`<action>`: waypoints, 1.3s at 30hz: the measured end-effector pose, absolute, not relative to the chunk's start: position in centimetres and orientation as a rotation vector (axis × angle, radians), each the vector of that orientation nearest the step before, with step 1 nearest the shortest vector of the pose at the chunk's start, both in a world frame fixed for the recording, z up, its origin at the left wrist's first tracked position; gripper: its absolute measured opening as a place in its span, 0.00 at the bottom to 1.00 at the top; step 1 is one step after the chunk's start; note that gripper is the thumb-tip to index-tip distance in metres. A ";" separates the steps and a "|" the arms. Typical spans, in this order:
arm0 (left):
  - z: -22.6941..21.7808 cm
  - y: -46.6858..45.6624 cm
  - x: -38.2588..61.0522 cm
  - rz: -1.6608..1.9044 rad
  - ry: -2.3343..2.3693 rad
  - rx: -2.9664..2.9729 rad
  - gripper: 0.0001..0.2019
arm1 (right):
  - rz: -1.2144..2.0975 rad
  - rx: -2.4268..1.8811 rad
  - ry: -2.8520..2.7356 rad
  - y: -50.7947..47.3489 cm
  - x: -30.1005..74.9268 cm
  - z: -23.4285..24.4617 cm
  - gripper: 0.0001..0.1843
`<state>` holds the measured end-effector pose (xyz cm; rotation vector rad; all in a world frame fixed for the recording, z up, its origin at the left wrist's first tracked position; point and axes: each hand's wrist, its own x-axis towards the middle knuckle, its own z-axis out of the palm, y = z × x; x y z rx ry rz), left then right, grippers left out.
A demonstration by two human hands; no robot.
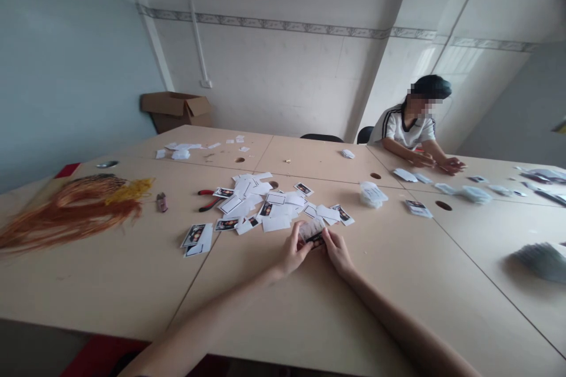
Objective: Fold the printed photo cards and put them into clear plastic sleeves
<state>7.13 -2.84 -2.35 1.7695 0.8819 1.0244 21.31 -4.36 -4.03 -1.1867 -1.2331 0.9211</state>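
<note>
My left hand (pixel 294 250) and my right hand (pixel 338 253) meet over the table, both pinching a small stack of printed paper cards (pixel 311 234). The cards bend slightly between my fingers, and their printing is too small to read. Just beyond my fingertips lies a loose spread of white paper pieces and photo-printed cards (pixel 274 212). Some of these overlap, and my hands touch none of them. Pliers with red handles (pixel 207 200) rest at the left edge of that spread.
The pale wooden table (pixel 110 283) has round cable holes. Orange cords with yellow tassels (pixel 75 212) lie at the left. Across the table, a seated co-worker (pixel 409 129) handles papers. Stacks of cards (pixel 542 262) lie at the right, and a cardboard box (pixel 177 111) stands behind.
</note>
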 end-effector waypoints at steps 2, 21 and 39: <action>-2.1 -3.0 7.1 1.011 0.868 1.761 0.21 | 0.948 -1.191 -1.196 -4.5 21.2 -3.9 0.23; -1.8 -3.7 7.7 0.916 0.836 1.803 0.09 | 1.163 -0.921 -0.877 -3.6 21.4 -3.6 0.19; -1.7 -3.0 7.0 1.121 0.986 1.676 0.13 | 1.072 -1.039 -1.296 -5.0 20.9 -2.6 0.14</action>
